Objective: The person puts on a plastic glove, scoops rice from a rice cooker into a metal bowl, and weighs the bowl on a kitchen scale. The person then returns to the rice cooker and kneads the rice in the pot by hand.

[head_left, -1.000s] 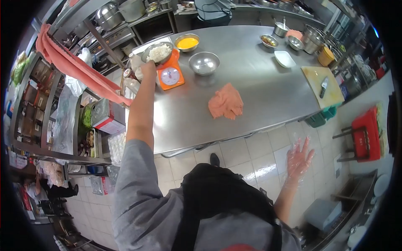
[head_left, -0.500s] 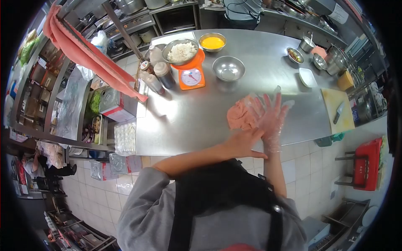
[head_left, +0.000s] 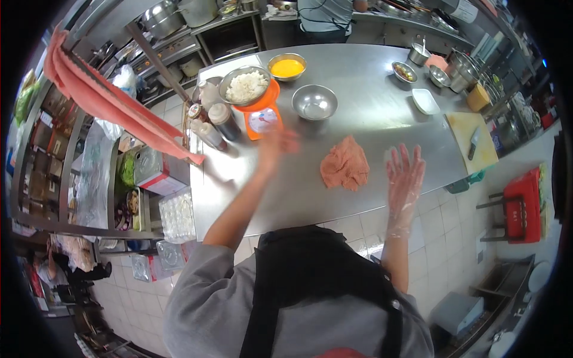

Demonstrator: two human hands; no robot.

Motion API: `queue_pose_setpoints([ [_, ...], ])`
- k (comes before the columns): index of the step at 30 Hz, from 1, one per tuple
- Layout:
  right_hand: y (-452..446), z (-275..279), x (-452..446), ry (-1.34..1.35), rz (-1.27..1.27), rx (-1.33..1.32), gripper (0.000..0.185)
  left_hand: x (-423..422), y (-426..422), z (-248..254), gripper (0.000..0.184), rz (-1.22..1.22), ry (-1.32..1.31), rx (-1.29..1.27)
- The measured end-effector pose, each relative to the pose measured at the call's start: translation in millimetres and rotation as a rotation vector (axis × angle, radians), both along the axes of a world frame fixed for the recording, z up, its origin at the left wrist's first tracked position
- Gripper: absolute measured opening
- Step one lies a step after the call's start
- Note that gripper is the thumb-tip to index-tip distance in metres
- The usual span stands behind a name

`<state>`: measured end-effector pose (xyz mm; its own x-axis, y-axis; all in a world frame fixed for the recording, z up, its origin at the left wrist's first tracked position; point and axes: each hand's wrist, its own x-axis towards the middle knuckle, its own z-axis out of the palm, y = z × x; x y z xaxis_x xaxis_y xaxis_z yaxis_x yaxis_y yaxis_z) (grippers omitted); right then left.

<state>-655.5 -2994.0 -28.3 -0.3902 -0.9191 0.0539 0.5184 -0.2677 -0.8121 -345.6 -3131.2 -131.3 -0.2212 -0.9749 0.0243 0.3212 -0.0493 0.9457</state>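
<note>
My left hand (head_left: pixel 279 142) is bare and smeared by motion just below the orange kitchen scale (head_left: pixel 262 121); its finger state is blurred. On the scale rests a metal bowl of white rice (head_left: pixel 246 86). My right hand (head_left: pixel 406 176), in a clear plastic glove, is raised over the table's front edge with fingers spread, holding nothing. Between the hands a crumpled pink cloth (head_left: pixel 345 164) lies on the steel table (head_left: pixel 280 197). An empty metal bowl (head_left: pixel 314 102) stands right of the scale, and a bowl of yellow liquid (head_left: pixel 287 67) behind it.
Squeeze bottles (head_left: pixel 223 122) stand left of the scale. At the right are a white dish (head_left: pixel 425 102), a small bowl of food (head_left: pixel 404 72), and a cutting board (head_left: pixel 465 134) with a knife (head_left: pixel 473 144). A person (head_left: pixel 325 21) stands beyond the table.
My left hand went from the rice bowl to beside my gloved right hand, then back toward the scale. My right hand rose from below the table edge to the cloth, then moved slightly away from it.
</note>
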Motion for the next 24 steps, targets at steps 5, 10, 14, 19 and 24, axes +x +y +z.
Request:
queue_pose_setpoints([
  [5, 34.1, -14.2, -21.8, 0.083, -0.190, 0.268, 0.068, 58.6, -83.9, 32.6, 0.054, 0.496, 0.192, 0.210],
  [10, 40.4, -26.9, -4.8, 0.208, -0.104, 0.378, 0.055, 72.9, -119.8, 26.1, 0.039, 0.450, 0.095, 0.054],
  [14, 16.3, 14.5, 31.6, 0.579, -0.071, 0.393, 0.036, 48.4, -96.4, 55.8, 0.036, 0.556, -0.208, -0.203],
  [19, -44.6, 67.5, 56.6, 1.202, 0.008, 0.001, 0.030, -18.5, -35.7, 82.0, 0.036, 0.169, -0.142, -0.131],
  [24, -74.8, 42.8, 37.2, 1.825, -0.314, -0.034, 0.025, -101.7, 12.9, 77.0, 0.035, -0.180, -0.007, -0.025],
])
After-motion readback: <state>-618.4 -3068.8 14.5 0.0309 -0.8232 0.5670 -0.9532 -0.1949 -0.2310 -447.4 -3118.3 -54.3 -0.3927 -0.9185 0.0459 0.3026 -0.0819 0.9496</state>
